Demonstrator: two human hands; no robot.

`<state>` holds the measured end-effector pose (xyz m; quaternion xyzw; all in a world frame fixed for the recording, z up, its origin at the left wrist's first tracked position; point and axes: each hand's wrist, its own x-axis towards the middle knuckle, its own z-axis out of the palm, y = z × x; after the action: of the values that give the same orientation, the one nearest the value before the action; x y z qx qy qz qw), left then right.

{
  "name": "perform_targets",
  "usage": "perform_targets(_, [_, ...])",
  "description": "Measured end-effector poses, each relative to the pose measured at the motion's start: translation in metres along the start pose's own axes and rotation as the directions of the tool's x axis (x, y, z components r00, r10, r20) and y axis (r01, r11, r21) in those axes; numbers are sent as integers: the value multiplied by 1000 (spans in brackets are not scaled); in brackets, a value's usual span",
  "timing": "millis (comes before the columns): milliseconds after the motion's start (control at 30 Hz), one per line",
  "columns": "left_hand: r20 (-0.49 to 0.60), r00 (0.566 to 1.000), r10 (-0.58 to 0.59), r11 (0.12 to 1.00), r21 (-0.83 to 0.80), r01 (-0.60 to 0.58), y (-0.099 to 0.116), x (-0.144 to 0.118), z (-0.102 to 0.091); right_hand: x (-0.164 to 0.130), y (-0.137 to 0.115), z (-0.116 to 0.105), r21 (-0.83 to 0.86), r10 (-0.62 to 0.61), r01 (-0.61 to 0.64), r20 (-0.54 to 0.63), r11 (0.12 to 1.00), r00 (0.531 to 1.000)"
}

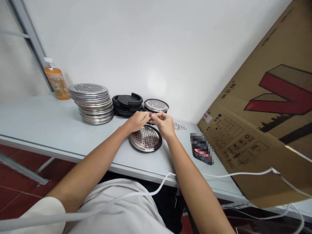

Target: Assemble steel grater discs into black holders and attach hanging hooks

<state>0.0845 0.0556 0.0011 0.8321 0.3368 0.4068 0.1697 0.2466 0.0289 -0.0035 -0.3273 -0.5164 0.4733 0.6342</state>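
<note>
Just above the table, my left hand and my right hand meet fingertip to fingertip. Both pinch a small shiny metal piece, too small to name exactly. Below them lies a round perforated metal disc with a black rim along its right side. Behind my hands, a similar perforated disc with a black rim tops a short stack, partly hidden by my fingers. Right of my right hand is a loose pile of small silvery metal pieces.
A tall stack of metal discs stands left, beside stacked black round holders. Further left is an orange drink bottle. A blurred phone lies right, before a large cardboard box. A white cable crosses in front.
</note>
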Motion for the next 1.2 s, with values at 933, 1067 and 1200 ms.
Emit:
perform_targets(933, [67, 998, 18, 1000, -19, -17, -8, -1, 1, 1, 1, -3, 65, 15, -18, 48, 998, 999])
perform_targets(1067, [40, 999, 24, 1000, -9, -24, -9, 0, 2, 3, 4, -4, 25, -20, 19, 46, 1000, 999])
perform_targets(1200, [73, 997, 32, 999, 28, -34, -7, 0, 3, 2, 4, -6, -40, -49, 50, 19, 998, 999])
